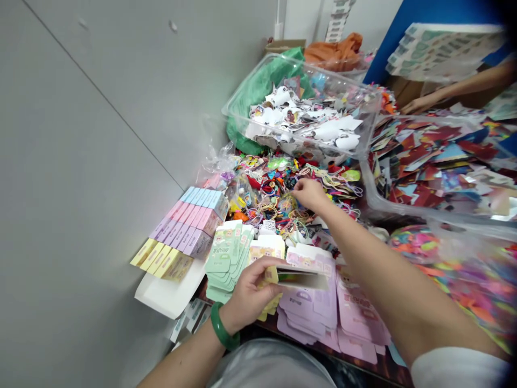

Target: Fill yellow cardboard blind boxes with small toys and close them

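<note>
My left hand, with a green bangle at the wrist, grips a small yellow carton whose open end faces right. Beyond it, my right hand reaches into a heap of colourful small trinkets and hair ties. Its fingers are pinched together; what they hold, if anything, is too small to make out. Below the hands lie piles of flat cartons: green, yellow, purple and pink. The held carton partly covers the yellow and purple piles.
Rows of closed pastel boxes stand by the grey wall on the left. A clear bin of white cut-outs is behind the heap. Another bin of colourful cards is at right, where another person's hand reaches in.
</note>
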Demonstrator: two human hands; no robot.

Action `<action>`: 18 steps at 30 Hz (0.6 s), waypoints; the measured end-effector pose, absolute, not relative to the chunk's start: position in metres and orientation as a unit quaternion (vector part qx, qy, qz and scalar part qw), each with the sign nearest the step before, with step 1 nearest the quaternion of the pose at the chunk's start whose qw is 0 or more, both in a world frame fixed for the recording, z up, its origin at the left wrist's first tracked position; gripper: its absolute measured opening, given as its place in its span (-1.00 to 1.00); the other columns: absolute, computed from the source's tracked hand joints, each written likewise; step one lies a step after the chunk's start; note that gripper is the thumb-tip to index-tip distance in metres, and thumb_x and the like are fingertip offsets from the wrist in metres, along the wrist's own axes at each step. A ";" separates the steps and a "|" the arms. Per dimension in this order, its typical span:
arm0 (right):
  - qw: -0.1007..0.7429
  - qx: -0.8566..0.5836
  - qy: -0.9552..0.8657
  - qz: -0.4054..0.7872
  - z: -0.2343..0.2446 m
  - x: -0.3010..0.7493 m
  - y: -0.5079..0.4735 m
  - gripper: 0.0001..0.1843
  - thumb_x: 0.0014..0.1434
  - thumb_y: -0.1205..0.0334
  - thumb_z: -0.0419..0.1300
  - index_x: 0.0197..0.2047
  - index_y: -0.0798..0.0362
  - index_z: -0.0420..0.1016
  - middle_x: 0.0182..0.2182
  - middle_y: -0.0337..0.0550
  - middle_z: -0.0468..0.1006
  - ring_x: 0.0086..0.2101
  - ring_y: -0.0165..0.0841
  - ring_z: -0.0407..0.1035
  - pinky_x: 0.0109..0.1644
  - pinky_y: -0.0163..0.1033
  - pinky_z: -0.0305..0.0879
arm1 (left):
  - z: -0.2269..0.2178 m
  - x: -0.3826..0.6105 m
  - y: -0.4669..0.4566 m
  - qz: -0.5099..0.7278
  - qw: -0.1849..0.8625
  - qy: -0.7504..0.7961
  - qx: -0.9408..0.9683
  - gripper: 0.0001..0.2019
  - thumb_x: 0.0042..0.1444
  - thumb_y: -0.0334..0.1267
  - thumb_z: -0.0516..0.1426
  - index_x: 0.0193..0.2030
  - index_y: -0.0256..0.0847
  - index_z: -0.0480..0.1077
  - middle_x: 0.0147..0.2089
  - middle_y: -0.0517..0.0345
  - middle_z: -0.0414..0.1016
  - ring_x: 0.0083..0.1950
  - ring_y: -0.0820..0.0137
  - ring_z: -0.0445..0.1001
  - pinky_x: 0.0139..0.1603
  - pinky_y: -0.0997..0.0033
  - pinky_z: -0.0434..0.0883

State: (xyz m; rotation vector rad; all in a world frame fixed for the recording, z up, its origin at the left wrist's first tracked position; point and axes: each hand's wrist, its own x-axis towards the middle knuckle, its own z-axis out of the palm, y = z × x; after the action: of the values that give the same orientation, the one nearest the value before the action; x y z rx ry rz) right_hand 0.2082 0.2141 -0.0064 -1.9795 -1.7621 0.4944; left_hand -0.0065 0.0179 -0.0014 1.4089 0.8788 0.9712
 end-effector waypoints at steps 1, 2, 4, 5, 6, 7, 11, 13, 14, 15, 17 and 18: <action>0.244 -0.713 -0.634 0.174 0.001 0.212 0.211 -0.84 0.11 0.27 0.17 -0.27 0.13 0.55 -0.31 -0.04 0.59 -0.26 -0.27 0.44 -0.17 -0.25 0.28 | -0.002 -0.007 0.018 0.413 0.574 0.380 0.596 -0.78 0.07 -0.29 0.29 -0.11 -0.16 0.51 -0.07 0.08 0.54 0.03 0.26 0.48 0.12 0.29 0.36; 0.282 -0.705 -0.629 0.169 0.008 0.216 0.207 -0.84 0.13 0.25 0.17 -0.27 0.12 0.53 -0.32 -0.07 0.58 -0.28 -0.29 0.43 -0.18 -0.25 0.29 | -0.004 -0.008 0.018 0.411 0.578 0.387 0.588 -0.79 0.07 -0.28 0.29 -0.12 -0.16 0.51 -0.08 0.09 0.54 0.01 0.26 0.49 0.10 0.29 0.37; 0.402 -0.665 -0.610 0.154 0.025 0.227 0.193 -0.86 0.12 0.22 0.20 -0.28 0.09 0.50 -0.37 -0.14 0.55 -0.35 -0.33 0.40 -0.24 -0.26 0.29 | -0.009 -0.009 0.019 0.408 0.591 0.404 0.567 -0.78 0.05 -0.26 0.30 -0.14 -0.18 0.51 -0.11 0.10 0.55 -0.02 0.27 0.50 0.07 0.29 0.39; 0.478 -0.631 -0.595 0.141 0.032 0.232 0.184 -0.87 0.09 0.22 0.23 -0.28 0.07 0.49 -0.39 -0.17 0.53 -0.38 -0.35 0.39 -0.27 -0.26 0.29 | -0.011 -0.008 0.019 0.407 0.600 0.411 0.552 -0.77 0.01 -0.26 0.33 -0.16 -0.20 0.51 -0.13 0.10 0.55 -0.04 0.27 0.51 0.05 0.30 0.40; 0.545 -0.596 -0.577 0.125 0.038 0.237 0.174 -0.86 0.06 0.22 0.26 -0.28 0.06 0.48 -0.41 -0.20 0.51 -0.40 -0.36 0.37 -0.30 -0.26 0.28 | -0.013 -0.007 0.020 0.406 0.615 0.416 0.534 -0.74 -0.03 -0.25 0.35 -0.17 -0.21 0.51 -0.14 0.10 0.56 -0.05 0.27 0.51 0.03 0.30 0.41; 0.594 -0.567 -0.561 0.110 0.041 0.242 0.165 -0.84 0.05 0.23 0.28 -0.26 0.04 0.47 -0.42 -0.22 0.50 -0.41 -0.37 0.36 -0.32 -0.26 0.27 | -0.014 -0.006 0.021 0.406 0.635 0.416 0.508 -0.70 -0.06 -0.24 0.37 -0.17 -0.21 0.50 -0.14 0.10 0.57 -0.07 0.27 0.52 0.01 0.31 0.43; 0.600 -0.582 -0.537 0.115 0.033 0.257 0.142 -0.87 -0.01 0.24 0.31 -0.37 0.02 0.45 -0.50 -0.26 0.46 -0.50 -0.41 0.30 -0.38 -0.25 0.22 | -0.012 0.004 0.026 0.402 0.724 0.397 0.396 -0.62 -0.04 -0.22 0.36 -0.08 -0.20 0.44 -0.11 0.09 0.61 -0.13 0.29 0.57 -0.08 0.29 0.49; 0.577 -0.607 -0.527 0.146 0.022 0.264 0.141 -0.88 -0.03 0.24 0.32 -0.42 0.02 0.44 -0.54 -0.28 0.46 -0.52 -0.41 0.29 -0.40 -0.25 0.21 | -0.009 0.009 0.028 0.392 0.740 0.385 0.389 -0.64 -0.02 -0.24 0.35 -0.07 -0.22 0.43 -0.11 0.08 0.62 -0.13 0.32 0.58 -0.05 0.29 0.49; 0.576 -0.609 -0.519 0.167 0.019 0.266 0.141 -0.88 -0.03 0.23 0.31 -0.44 0.01 0.44 -0.55 -0.28 0.46 -0.52 -0.41 0.29 -0.40 -0.25 0.21 | -0.008 0.010 0.029 0.386 0.743 0.380 0.393 -0.63 -0.01 -0.25 0.34 -0.06 -0.22 0.42 -0.11 0.08 0.62 -0.13 0.33 0.58 -0.03 0.29 0.48; 0.582 -0.606 -0.507 0.191 0.017 0.268 0.141 -0.88 -0.03 0.23 0.31 -0.44 0.01 0.44 -0.56 -0.29 0.46 -0.53 -0.41 0.30 -0.42 -0.26 0.20 | -0.007 0.011 0.029 0.383 0.745 0.375 0.398 -0.63 0.00 -0.26 0.34 -0.05 -0.23 0.42 -0.11 0.07 0.62 -0.13 0.33 0.58 -0.01 0.28 0.48; 0.608 -0.593 -0.467 0.247 0.020 0.270 0.137 -0.86 -0.05 0.22 0.33 -0.46 0.01 0.43 -0.59 -0.30 0.44 -0.57 -0.42 0.29 -0.47 -0.28 0.18 | -0.007 0.012 0.030 0.383 0.744 0.370 0.404 -0.62 0.01 -0.25 0.34 -0.03 -0.23 0.41 -0.10 0.07 0.62 -0.13 0.34 0.58 0.00 0.27 0.48; 0.624 -0.584 -0.440 0.276 0.024 0.269 0.131 -0.85 -0.07 0.23 0.34 -0.47 0.01 0.43 -0.61 -0.31 0.42 -0.59 -0.43 0.27 -0.50 -0.29 0.15 | -0.008 0.012 0.031 0.384 0.741 0.370 0.407 -0.61 0.00 -0.24 0.34 -0.03 -0.23 0.41 -0.11 0.06 0.62 -0.13 0.34 0.58 -0.01 0.27 0.48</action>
State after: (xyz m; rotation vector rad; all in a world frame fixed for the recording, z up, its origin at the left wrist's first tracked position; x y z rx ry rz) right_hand 0.2687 0.1313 0.0245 -1.3413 -1.0097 0.6339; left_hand 0.0118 0.0306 -0.0080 0.8929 0.8116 0.8424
